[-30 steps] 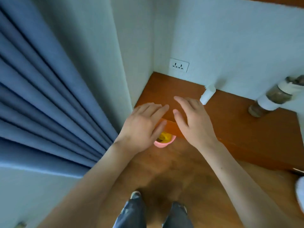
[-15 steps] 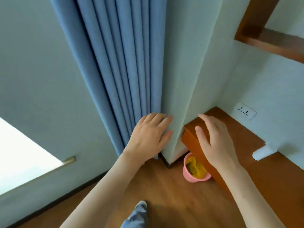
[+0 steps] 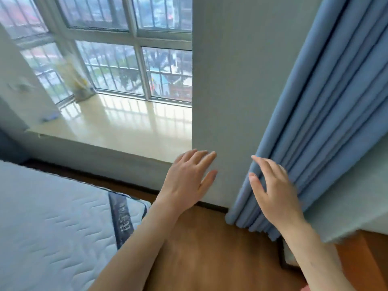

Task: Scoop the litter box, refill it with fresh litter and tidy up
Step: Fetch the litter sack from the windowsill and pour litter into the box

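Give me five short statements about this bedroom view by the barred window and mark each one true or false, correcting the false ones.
1. Both hands are empty, fingers spread. True: the left hand and right hand hold nothing.
2. The pleated blue curtain hangs on the person's right. True.
3. The right hand has a firm grip on a litter scoop. False: no scoop shows, and the hand is open in front of the curtain folds.
4. The white quilted mattress lies at lower right. False: it lies at lower left, beside the left forearm.
5. The glossy cream windowsill sits below the barred window. True.
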